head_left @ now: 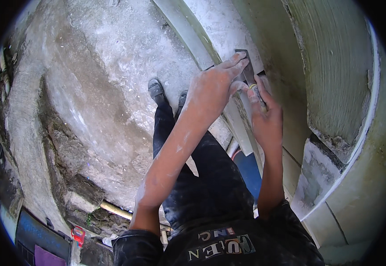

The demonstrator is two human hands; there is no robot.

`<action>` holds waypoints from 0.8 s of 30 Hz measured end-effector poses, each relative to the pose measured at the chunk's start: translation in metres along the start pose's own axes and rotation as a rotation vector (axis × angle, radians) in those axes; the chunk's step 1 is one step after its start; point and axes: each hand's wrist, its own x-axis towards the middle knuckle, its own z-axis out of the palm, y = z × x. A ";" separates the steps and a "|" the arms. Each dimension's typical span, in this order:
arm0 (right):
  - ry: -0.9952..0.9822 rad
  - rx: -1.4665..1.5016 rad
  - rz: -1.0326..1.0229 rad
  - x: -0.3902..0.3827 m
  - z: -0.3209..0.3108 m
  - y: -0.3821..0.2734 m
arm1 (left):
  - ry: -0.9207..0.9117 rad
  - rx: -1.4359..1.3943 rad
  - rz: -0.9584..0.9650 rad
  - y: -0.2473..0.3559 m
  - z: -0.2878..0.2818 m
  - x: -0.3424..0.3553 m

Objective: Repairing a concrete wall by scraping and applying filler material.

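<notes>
My right hand (266, 113) is wrapped round the handle of a putty knife (251, 73). Its flat grey blade points away from me, and a yellowish band shows near the handle. My left hand (217, 84) reaches across to the blade, with fingers along its far left edge and the thumb near the handle end. Whitish dust coats both hands and my left forearm. Under the hands runs a pale, narrow ledge (235, 119) beside the greenish wall; my hands hide part of it.
Rough, dusty concrete floor (113, 53) lies to the left, with my dark shoe (156, 88) on it. A ribbed wall section (339, 66) curves up at right. A blue object (248, 170) stands by my leg. A red-handled item (77, 236) and a pale pole (115, 210) lie lower left.
</notes>
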 end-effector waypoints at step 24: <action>-0.005 0.243 0.072 0.008 0.020 -0.002 | 0.065 0.056 0.065 -0.009 -0.007 0.021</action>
